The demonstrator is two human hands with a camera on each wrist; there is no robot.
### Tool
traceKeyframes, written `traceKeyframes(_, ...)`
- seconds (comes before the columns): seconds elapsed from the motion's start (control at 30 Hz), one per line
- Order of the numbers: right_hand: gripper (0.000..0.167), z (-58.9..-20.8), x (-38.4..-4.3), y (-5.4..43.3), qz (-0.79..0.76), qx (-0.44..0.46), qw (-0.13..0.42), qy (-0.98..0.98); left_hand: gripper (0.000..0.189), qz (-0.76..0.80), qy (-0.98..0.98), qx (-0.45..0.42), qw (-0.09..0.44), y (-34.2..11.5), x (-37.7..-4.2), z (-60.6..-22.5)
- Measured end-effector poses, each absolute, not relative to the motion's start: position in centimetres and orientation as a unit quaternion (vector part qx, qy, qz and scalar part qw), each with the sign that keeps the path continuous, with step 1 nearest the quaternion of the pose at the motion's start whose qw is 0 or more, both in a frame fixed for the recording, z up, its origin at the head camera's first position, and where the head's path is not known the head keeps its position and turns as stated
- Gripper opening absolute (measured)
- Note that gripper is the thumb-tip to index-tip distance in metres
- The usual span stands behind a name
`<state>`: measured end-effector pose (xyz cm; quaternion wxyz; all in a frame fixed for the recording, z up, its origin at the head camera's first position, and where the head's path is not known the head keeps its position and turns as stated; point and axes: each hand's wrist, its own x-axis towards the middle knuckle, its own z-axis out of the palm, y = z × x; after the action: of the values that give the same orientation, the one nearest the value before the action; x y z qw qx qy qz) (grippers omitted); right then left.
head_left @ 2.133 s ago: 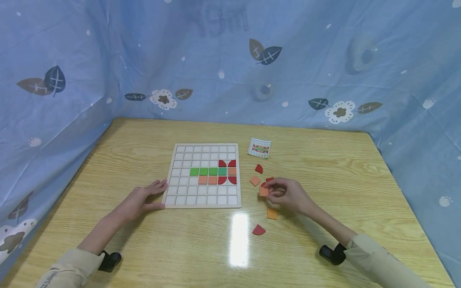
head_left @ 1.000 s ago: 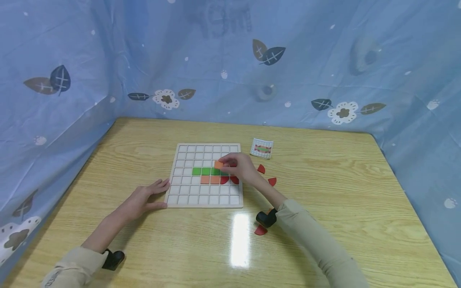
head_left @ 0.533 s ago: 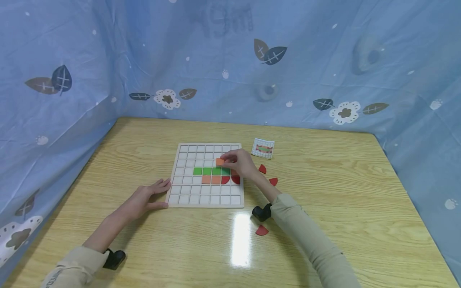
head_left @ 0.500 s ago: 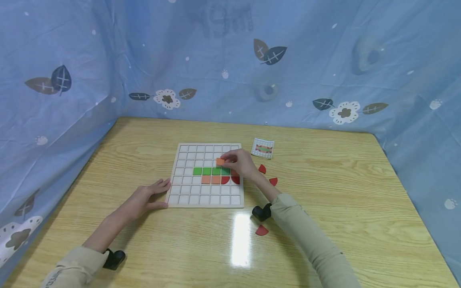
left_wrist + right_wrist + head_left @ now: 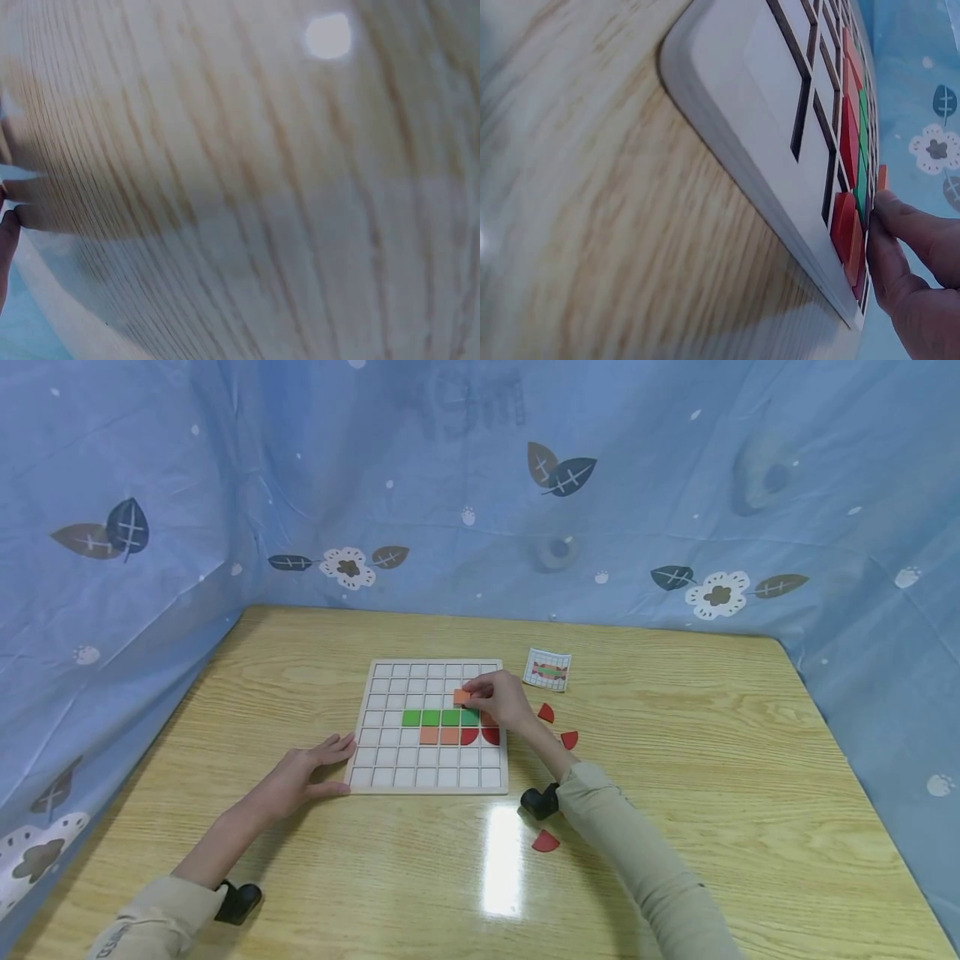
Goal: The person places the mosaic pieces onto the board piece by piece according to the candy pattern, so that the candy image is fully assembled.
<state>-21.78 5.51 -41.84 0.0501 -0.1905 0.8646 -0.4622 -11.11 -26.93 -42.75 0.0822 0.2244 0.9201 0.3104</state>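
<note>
In the head view, a white grid board (image 5: 405, 781) in a pale wooden frame carries a row of green square tiles (image 5: 431, 718). Below that row sit two orange tiles (image 5: 439, 736) and two red quarter-round tiles (image 5: 469, 737). My right hand (image 5: 504, 700) pinches an orange square tile (image 5: 461, 697) between thumb and fingertips, over the cells just above the green row. It hides the upper right tiles; the right wrist view shows the held tile's edge at the fingertips. My left hand (image 5: 303, 774) rests with extended fingers against the board's left edge.
A small pattern card (image 5: 548, 669) lies right of the board's top corner. Several red quarter-round tiles (image 5: 545, 841) are loose on the wooden table (image 5: 675, 735) to the right. Blue printed cloth (image 5: 480, 510) hangs behind and at both sides.
My right hand has picked up an orange tile from the loose pieces and carried it left over the board; lately it shifts only slightly. The left hand stays at the board's edge.
</note>
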Motion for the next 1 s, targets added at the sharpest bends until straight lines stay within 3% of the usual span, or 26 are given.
traceKeyframes(1.0, 0.016, -41.0, -21.8, 3.8, -0.44, -0.146, 0.05, 0.885, 0.068, 0.32, 0.917, 0.218, 0.091, -27.0, -11.0, -42.7)
